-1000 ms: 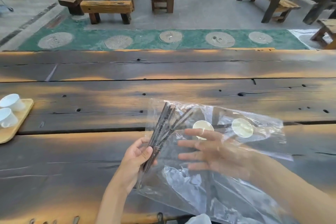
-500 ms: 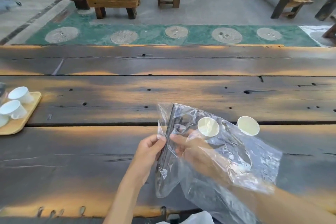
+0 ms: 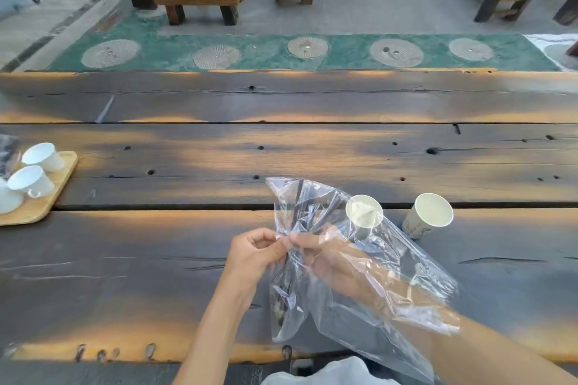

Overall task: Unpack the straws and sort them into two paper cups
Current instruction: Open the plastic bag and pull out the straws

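A clear plastic bag (image 3: 369, 284) hangs over the near middle of the dark wooden table (image 3: 156, 259). Dark straws (image 3: 295, 212) stand bunched inside it. My left hand (image 3: 253, 255) pinches the bag and straws from outside, at the bag's left edge. My right hand (image 3: 325, 256) is inside the bag up to the forearm, its fingers closed on the straws opposite the left thumb. Two white paper cups stand upright behind: one (image 3: 364, 212) partly behind the bag, the other (image 3: 430, 212) further right, apart from it.
At the left edge lies a wooden tray (image 3: 53, 200) carrying white ceramic cups (image 3: 31, 181). Beyond the table's far edge are a green mat and wooden benches on the floor. White cloth shows at the bottom, below the near table edge.
My right hand went from flat and spread inside the bag to closing on the straws beside the left hand. The bag crumpled and narrowed, uncovering the right cup. The view shifted slightly.
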`<state>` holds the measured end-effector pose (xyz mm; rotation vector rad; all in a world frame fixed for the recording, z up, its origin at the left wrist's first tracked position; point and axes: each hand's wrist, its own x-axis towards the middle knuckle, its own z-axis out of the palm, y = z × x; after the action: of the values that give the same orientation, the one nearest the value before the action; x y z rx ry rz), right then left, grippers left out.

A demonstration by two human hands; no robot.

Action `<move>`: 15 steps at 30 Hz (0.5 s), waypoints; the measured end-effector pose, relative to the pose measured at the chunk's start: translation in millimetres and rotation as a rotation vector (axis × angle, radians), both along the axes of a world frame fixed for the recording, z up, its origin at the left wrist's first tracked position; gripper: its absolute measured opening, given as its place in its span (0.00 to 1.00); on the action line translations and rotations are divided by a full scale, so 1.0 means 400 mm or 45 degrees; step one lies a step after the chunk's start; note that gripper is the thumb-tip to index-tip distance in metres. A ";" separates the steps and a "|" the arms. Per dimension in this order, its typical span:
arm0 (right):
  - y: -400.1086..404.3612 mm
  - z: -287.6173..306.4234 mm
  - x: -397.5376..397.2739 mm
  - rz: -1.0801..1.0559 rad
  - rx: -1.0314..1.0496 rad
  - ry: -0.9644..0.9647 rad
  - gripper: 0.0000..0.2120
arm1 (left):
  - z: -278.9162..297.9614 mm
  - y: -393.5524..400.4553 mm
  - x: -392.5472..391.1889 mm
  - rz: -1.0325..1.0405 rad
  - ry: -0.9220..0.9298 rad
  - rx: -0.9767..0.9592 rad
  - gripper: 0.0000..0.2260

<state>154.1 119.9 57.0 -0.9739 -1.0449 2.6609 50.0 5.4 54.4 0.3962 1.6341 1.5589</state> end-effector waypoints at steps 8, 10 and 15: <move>0.023 0.022 0.030 0.003 0.088 -0.091 0.40 | -0.017 -0.013 -0.008 0.119 -0.087 0.028 0.05; 0.036 0.031 0.041 0.007 0.166 -0.146 0.19 | -0.020 -0.013 -0.013 0.196 -0.046 0.019 0.05; 0.066 0.009 0.045 0.113 0.322 -0.230 0.11 | -0.042 -0.015 -0.028 0.269 -0.016 -0.041 0.06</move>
<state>172.2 146.1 60.4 -1.1517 -1.4525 2.4598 38.8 -0.6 37.4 0.2007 1.7339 1.6833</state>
